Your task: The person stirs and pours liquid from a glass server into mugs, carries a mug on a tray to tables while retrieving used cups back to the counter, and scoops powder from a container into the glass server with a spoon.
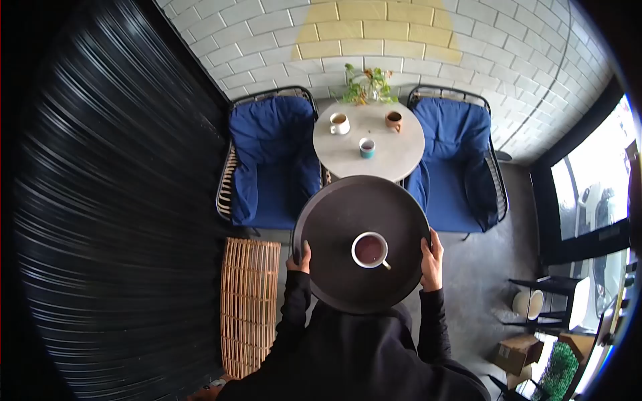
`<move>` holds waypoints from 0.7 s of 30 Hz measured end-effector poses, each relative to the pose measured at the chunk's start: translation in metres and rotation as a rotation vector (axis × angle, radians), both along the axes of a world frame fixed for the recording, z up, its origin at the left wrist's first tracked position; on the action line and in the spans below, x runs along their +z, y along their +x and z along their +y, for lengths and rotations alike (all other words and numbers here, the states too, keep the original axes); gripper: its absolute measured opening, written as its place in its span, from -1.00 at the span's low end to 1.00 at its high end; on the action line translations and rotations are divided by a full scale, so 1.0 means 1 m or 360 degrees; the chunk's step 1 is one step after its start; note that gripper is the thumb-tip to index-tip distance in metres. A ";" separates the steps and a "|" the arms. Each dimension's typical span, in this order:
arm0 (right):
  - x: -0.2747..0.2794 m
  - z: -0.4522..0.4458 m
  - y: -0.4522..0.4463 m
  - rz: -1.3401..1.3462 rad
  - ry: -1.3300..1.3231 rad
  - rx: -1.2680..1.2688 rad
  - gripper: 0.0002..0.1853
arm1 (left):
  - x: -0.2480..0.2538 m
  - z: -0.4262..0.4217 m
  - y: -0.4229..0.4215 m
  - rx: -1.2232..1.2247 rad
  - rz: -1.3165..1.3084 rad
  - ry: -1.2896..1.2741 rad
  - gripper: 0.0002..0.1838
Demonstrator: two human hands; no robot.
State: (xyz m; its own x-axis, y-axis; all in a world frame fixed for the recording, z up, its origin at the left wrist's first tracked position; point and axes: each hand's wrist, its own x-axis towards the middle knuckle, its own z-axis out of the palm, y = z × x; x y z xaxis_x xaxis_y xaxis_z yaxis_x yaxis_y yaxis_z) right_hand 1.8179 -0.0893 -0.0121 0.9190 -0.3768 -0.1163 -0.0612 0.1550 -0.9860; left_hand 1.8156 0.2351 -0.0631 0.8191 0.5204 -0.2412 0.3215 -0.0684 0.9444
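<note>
A round dark serving tray (334, 220) is held level in front of my body. My left hand (300, 259) grips its left rim, thumb on top. On the opposite rim, my right hand (431, 260) is closed the same way, its lower fingers hidden beneath. One white cup (370, 250) with a reddish-brown drink stands on the tray, right of its middle, handle toward the lower right. Beyond the tray, a round table (341, 150) bears a white cup (339, 123), a brown cup (394, 121) and a small teal-and-white cup (367, 148).
A leafy plant (368, 85) sits at the table's wall side. Blue-cushioned chairs (271, 160) (455, 160) flank the table. At lower left is a wicker piece (249, 307). A dark stool (548, 287) and a cardboard box (518, 353) stand to the right, near the window.
</note>
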 end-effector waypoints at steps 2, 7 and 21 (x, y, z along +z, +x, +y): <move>-0.004 -0.007 0.041 -0.0011 -0.0051 0.0212 -0.58 | -0.014 0.000 0.030 0.0205 0.0037 0.0327 -0.34; 0.000 0.002 0.124 0.0048 0.0062 0.0242 -0.64 | -0.014 0.005 0.084 0.0357 0.0175 0.0155 -0.30; -0.014 0.022 0.307 0.0113 0.0120 0.0152 -0.62 | -0.019 0.020 0.313 0.0228 0.0483 -0.0127 -0.16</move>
State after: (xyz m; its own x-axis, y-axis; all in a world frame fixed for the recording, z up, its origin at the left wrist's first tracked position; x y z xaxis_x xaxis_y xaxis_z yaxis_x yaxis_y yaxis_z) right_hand 2.1246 -0.0668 -0.0262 0.9387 -0.2756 -0.2068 -0.1483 0.2185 -0.9645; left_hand 2.1284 0.2555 -0.0822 0.6238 0.5948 -0.5070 0.5894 0.0679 0.8050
